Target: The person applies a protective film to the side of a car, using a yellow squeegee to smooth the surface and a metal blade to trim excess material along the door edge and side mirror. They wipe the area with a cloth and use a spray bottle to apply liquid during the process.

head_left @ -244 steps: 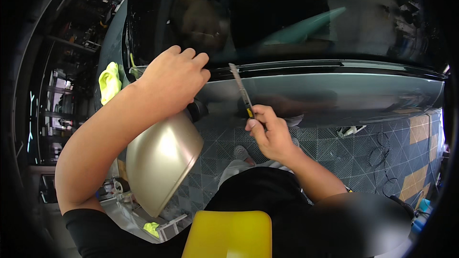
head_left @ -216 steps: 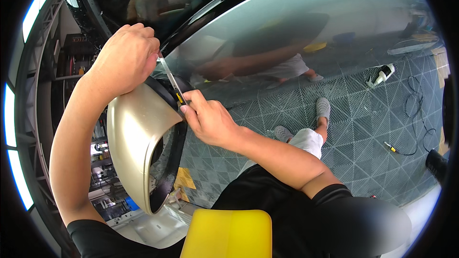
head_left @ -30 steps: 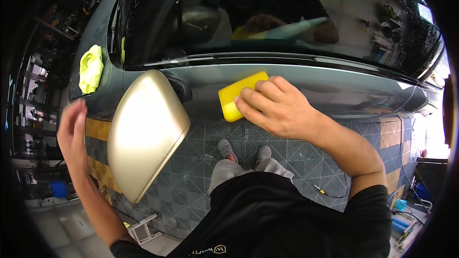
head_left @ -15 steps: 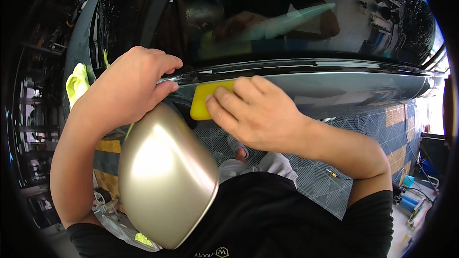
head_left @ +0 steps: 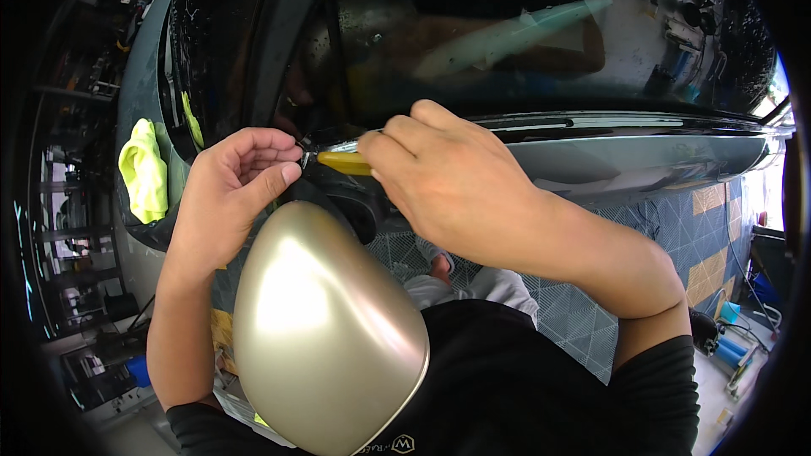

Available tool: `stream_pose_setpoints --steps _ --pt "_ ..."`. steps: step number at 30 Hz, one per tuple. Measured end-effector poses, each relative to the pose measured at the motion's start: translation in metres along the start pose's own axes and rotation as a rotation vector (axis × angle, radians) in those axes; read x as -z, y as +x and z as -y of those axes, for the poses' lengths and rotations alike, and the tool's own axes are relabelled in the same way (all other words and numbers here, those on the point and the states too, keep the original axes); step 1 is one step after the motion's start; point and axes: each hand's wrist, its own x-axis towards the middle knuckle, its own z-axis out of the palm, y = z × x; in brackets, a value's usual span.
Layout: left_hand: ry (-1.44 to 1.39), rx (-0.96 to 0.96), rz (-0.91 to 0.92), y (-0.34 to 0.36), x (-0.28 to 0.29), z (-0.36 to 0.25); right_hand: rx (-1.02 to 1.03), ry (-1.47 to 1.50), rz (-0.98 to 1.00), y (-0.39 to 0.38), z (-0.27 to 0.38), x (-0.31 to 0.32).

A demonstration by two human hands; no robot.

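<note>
In my right hand point(head_left: 456, 177) is a yellow squeegee point(head_left: 345, 162), tilted so that its narrow side shows. Its tip meets the base of the car's side window point(head_left: 473, 42), by the front corner. My left hand point(head_left: 245, 173) is just left of that tip, with its fingers curled and the thumb brought toward them. Something thin and shiny shows at those fingertips, too small to make out. Below both hands the door mirror point(head_left: 329, 329), with a pale gold cover, stands out toward me.
A lime-yellow cloth point(head_left: 145, 173) lies on the grey car body at left. The dark trim strip point(head_left: 591, 122) runs right along the grey door point(head_left: 625, 165). Patterned floor tiles point(head_left: 583, 312) lie below, with blue equipment point(head_left: 731, 350) at lower right and shelves at far left.
The squeegee has swung from flat on the door to edge-on at the window corner, moving up and left. My left hand has lowered and turned, its fingers now closer to the squeegee tip.
</note>
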Motion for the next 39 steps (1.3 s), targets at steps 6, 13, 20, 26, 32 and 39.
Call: stream_pose_setpoints --steps 6,13,20,26,32,39 --pt "-0.288 -0.08 0.013 -0.003 -0.002 0.026 0.055 0.075 -0.049 -0.014 -0.003 0.024" --pt "-0.011 -0.143 0.017 0.003 -0.001 0.016 0.058 0.07 0.053 -0.02 -0.018 0.018" --pt "-0.221 -0.269 -0.08 -0.001 0.003 0.024 0.083 -0.032 0.104 0.033 0.007 -0.018" --pt "-0.149 -0.305 -0.247 -0.005 0.011 0.031 0.051 0.014 0.082 0.036 0.013 -0.015" --pt "0.344 -0.33 -0.249 -0.013 0.0 0.021 -0.02 0.163 -0.13 0.009 -0.015 0.044" --pt "-0.053 0.041 -0.153 -0.01 -0.011 -0.012 -0.108 0.248 -0.166 -0.026 -0.017 0.031"
